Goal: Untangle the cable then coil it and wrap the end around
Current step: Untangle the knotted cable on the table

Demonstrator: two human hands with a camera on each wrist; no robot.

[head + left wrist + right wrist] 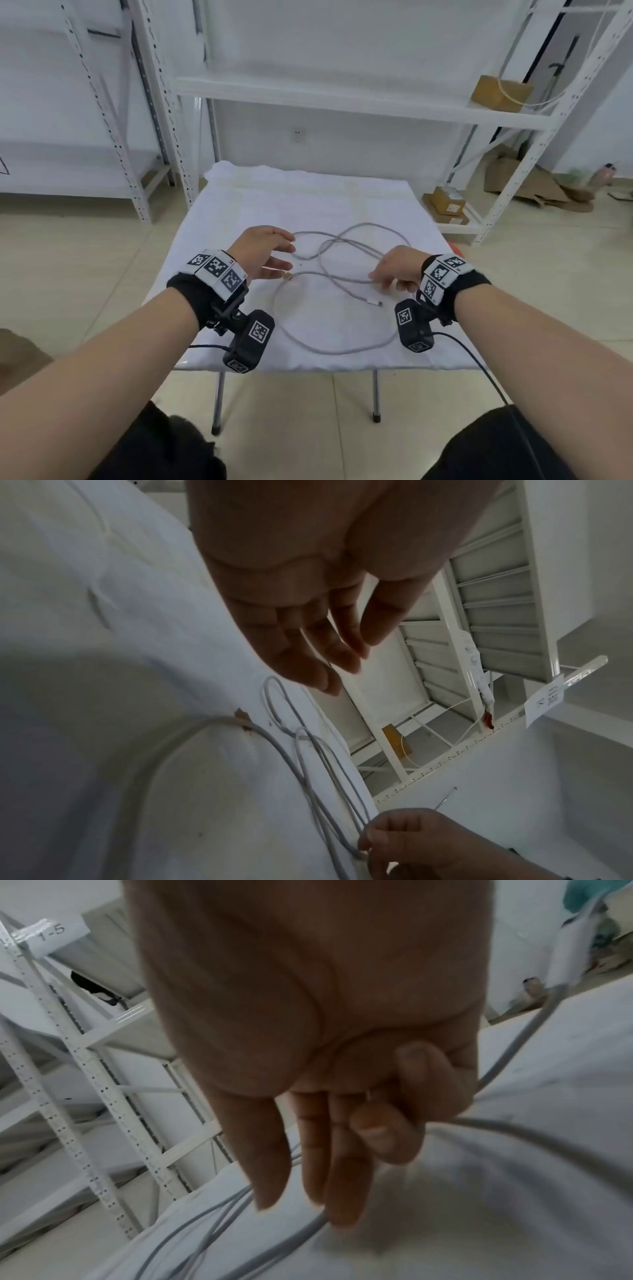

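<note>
A long grey-white cable (342, 351) lies in tangled, crossing loops on the white-clothed table (274, 198). Its brown-tipped plug (287, 276) sits near my left hand, and its white plug (375, 303) lies in front of my right hand. My left hand (291, 253) hovers open over the left loop, fingers straight (352, 658), holding nothing. My right hand (376, 279) grips a strand at the right side of the tangle. In the right wrist view two fingers curl round the cable (496, 1064) while the others point down (308, 1204). The left wrist view shows the loops (308, 777) running to the right hand (411, 840).
White metal shelving (342, 99) stands close behind the table, with a cardboard box (500, 92) on it and more boxes (447, 205) low at the right. The table is small, with its edges close to the cable on each side. A black camera lead (479, 366) trails from my right wrist.
</note>
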